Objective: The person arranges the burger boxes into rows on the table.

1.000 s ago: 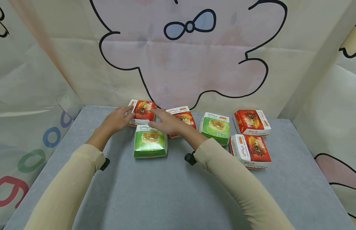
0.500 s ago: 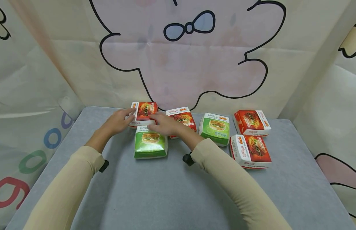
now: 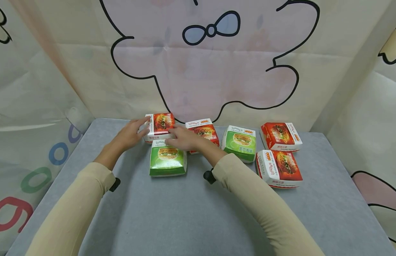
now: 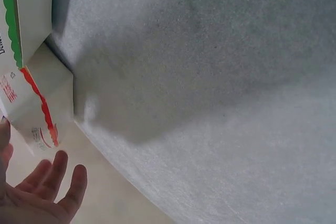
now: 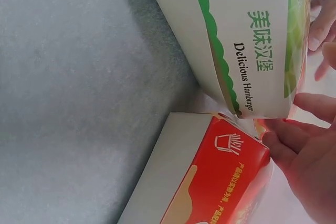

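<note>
A red-and-white hamburger box lies at the table's back left between my two hands. My left hand is at its left side, fingers spread and loosely bent in the left wrist view, close to the red-edged side; contact is unclear. My right hand reaches to its right side, fingers fairly straight, passing over the back corner of a green hamburger box. That green box stands directly in front of the red one. Another red box, partly hidden by the right hand, sits just right.
Farther right are a green hamburger box and two red ones, one at the back and one in front of it. A printed curtain rises behind the grey table.
Over the last second the back-left red box has shifted slightly nearer and to the right, towards the green box. My hands have barely moved. The other boxes stay put.
</note>
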### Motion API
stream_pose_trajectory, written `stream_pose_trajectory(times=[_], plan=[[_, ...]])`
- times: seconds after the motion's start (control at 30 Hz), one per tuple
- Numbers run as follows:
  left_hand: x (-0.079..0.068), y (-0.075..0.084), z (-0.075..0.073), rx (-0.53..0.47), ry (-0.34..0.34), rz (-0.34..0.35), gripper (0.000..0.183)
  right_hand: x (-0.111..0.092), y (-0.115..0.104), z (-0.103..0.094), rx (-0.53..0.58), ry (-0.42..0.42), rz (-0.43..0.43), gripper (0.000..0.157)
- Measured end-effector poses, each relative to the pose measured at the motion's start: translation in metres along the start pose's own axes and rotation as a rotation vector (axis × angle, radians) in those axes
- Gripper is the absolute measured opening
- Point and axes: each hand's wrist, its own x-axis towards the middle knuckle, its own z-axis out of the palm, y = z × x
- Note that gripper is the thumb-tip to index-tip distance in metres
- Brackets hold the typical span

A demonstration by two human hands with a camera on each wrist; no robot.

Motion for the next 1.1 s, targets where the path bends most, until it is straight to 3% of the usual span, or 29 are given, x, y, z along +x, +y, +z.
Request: stream_pose_trajectory(times=[0.33,0.6,0.87,1.1], plan=[[0.001,-0.001,-0.001,0.005,-0.075,-0.009,0.061,0.004,0.000,0.003,-0.038,0.000,0.054,0.067],[-0.002,0.001,-0.003,0.003,-0.073,-0.012,0.059,0.000,-0.002,0.003,-0.017,0.003,0.063,0.070],[-0.002,0.004,-0.003,0.010,-0.044,-0.032,0.056,-0.005,-0.010,0.000,-0.062,-0.006,-0.024,0.066],[-0.002,0.006,-0.002,0.017,-0.019,-0.005,0.050,-0.005,-0.015,0.003,-0.054,-0.033,-0.061,0.061]])
